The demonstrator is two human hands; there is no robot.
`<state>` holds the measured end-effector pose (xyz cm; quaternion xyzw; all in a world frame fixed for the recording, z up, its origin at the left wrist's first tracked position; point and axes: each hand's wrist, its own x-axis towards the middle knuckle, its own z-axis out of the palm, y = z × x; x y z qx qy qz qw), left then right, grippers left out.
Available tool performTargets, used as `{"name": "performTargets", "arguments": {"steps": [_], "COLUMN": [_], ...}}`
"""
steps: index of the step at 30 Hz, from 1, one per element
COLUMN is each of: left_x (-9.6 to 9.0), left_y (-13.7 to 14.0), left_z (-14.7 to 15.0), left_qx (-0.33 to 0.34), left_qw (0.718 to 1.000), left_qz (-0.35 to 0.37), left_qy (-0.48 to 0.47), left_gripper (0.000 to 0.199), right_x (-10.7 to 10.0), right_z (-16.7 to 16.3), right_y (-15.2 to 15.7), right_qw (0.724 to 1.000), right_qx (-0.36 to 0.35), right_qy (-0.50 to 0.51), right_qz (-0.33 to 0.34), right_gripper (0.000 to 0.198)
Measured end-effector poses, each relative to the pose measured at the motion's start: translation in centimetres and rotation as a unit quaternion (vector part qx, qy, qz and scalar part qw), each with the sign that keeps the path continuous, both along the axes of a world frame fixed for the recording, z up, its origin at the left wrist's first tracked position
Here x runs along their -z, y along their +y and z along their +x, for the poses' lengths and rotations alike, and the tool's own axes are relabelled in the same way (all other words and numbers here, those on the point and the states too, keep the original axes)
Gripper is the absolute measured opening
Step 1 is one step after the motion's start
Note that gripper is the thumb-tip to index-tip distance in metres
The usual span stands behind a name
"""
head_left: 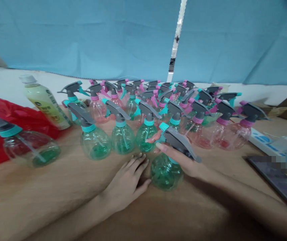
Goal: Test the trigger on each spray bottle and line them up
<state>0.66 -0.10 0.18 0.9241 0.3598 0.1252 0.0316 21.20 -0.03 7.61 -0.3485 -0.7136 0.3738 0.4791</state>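
Observation:
My right hand (181, 159) is wrapped round the neck of a green spray bottle (166, 174) with a grey and turquoise trigger head. The bottle stands upright on the wooden table (65, 207), its nozzle turned to the left. Just left of it, my left hand (130, 179) lies flat on the tabletop, fingers stretched forward and holding nothing. Close ahead of its fingertips stand green spray bottles, one in the middle (122, 139) and another further left (95, 142).
Several pink spray bottles (236, 135) crowd the back and right. A lone green spray bottle (33, 147) is at far left, near a red plastic bag (20, 117) and a labelled drink bottle (45, 102). A phone (276, 180) and white power strip (264, 139) lie on the right.

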Motion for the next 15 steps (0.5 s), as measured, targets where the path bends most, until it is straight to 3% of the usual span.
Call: {"name": "performTargets", "arguments": {"steps": [15], "left_x": [0.17], "left_y": [0.13], "left_z": [-0.03], "left_qx": [-0.002], "left_qw": [1.000], "left_qz": [0.001], "left_qy": [-0.014], "left_gripper": [0.051], "right_x": [0.27], "right_z": [0.17], "right_y": [0.36], "right_qw": [1.000], "right_qx": [0.000], "right_qy": [0.007], "right_qz": [0.023], "right_gripper": [0.020]}}
